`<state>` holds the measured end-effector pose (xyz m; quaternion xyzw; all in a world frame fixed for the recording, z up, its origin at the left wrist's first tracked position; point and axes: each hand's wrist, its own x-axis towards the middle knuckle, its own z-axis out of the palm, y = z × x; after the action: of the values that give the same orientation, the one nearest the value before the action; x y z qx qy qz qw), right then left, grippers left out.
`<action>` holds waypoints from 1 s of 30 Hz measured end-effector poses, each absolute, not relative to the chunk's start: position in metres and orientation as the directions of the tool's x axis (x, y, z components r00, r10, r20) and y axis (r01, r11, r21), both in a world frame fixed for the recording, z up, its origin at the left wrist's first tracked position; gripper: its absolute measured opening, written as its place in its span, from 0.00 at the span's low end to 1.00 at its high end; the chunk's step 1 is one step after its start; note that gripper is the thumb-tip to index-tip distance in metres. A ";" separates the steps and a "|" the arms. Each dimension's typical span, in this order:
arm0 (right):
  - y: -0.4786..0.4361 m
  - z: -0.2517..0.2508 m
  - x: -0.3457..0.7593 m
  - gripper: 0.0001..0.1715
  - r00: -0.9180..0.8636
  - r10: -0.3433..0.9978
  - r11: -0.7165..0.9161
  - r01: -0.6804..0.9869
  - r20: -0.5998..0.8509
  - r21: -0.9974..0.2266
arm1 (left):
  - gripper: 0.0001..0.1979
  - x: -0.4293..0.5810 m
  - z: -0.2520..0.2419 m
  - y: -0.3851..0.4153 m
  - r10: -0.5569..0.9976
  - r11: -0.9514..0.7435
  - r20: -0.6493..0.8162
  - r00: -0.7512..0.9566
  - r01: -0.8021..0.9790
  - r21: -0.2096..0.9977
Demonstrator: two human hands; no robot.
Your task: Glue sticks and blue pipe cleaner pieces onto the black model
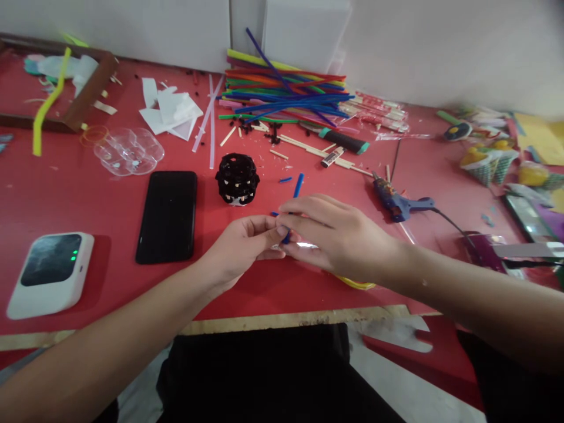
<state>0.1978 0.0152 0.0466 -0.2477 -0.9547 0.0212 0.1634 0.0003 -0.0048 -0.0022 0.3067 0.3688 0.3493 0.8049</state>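
Note:
My left hand [244,247] and my right hand [335,235] meet over the red table [88,200], fingers pinched together on a short blue straw piece [286,237]. Something shiny shows under my right hand; I cannot make it out. Just beyond my fingers lie a loose blue straw piece [298,184] and a smaller blue bit [285,180]. A small black woven holder [237,178] stands upright a little behind my left hand.
A black phone [167,215] lies left, a white device with green lights [50,273] at the front left. A pile of coloured straws [286,94] lies at the back, a blue glue gun [396,201] on the right, a clear plastic tray [128,151] at the back left.

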 end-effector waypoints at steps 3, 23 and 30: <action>0.011 0.047 0.195 0.10 -0.810 0.512 0.859 0.487 0.288 -0.158 | 0.11 -0.001 -0.004 -0.005 0.790 0.566 -0.376 0.485 -0.341 0.750; -0.033 0.057 0.265 0.09 -0.727 0.682 0.729 0.684 -0.076 0.004 | 0.09 0.003 -0.002 -0.007 0.821 0.563 -0.452 0.348 -0.368 0.740; -0.037 0.024 0.295 0.08 -0.548 0.799 0.574 0.818 -0.250 0.040 | 0.13 0.004 0.000 -0.008 0.876 0.470 -0.391 0.284 -0.315 0.824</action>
<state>0.2945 -0.0369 0.0240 -0.4600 -0.8787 0.0404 -0.1211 0.0042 -0.0076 0.0005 0.3179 0.4407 0.4047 0.7355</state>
